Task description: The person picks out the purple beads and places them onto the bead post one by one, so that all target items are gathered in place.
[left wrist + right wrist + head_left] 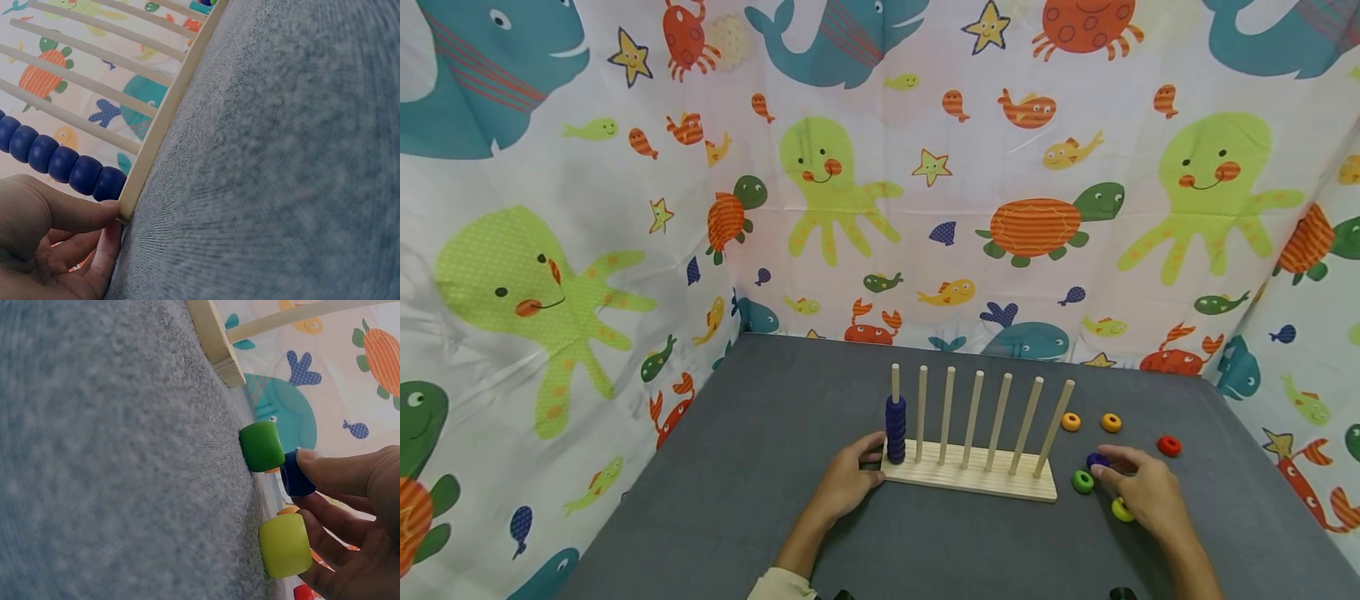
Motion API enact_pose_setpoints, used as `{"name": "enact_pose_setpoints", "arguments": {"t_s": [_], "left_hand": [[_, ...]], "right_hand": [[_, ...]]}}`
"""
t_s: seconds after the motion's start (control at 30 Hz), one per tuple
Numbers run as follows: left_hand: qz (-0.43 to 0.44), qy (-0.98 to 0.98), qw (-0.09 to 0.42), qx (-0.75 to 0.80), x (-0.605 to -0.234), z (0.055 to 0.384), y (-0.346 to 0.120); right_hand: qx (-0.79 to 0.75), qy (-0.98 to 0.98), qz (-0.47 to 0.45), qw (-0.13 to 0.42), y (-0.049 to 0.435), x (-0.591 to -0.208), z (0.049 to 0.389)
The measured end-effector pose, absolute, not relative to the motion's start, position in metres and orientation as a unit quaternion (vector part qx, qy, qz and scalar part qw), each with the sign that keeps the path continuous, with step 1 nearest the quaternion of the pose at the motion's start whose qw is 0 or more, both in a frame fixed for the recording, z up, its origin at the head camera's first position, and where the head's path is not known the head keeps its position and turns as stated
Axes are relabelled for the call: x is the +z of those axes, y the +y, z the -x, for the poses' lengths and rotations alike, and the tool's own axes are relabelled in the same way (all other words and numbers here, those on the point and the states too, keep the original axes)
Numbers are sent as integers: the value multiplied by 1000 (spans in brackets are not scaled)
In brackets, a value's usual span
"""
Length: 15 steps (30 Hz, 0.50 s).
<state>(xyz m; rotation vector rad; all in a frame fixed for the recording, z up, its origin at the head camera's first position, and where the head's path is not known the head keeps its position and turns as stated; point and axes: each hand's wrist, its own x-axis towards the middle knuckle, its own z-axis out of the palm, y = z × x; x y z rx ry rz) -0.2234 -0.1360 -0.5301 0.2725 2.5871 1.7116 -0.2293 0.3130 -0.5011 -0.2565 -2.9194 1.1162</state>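
Observation:
A wooden peg stand point(966, 477) with several upright pegs sits on the grey table. Its leftmost peg carries a stack of dark blue beads point(896, 429); the other pegs are bare. My left hand point(844, 479) grips the left end of the base, thumb and fingers at the corner beside the lowest bead. To the right of the stand, my right hand point(1146, 487) pinches a blue bead point(297, 474) between thumb and fingers. A green bead point(1082, 482) lies right by it, and a yellow-green bead point(1122, 510) is under the hand, partly covered in the head view.
Beyond the right hand lie two orange beads, one nearer the stand point(1071, 422) and one farther right point(1111, 422). A red bead point(1169, 446) rests right of them. Cloth printed with sea animals point(880, 208) hangs behind the table point(775, 400) and at both sides.

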Motion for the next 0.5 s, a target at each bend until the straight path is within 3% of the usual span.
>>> {"name": "enact_pose_setpoints", "arguments": {"t_s": [0.5], "left_hand": [[-95,827,11,555,-529,222,-136]], "right_hand": [[357,-930,88,23,308,-487,225]]}}
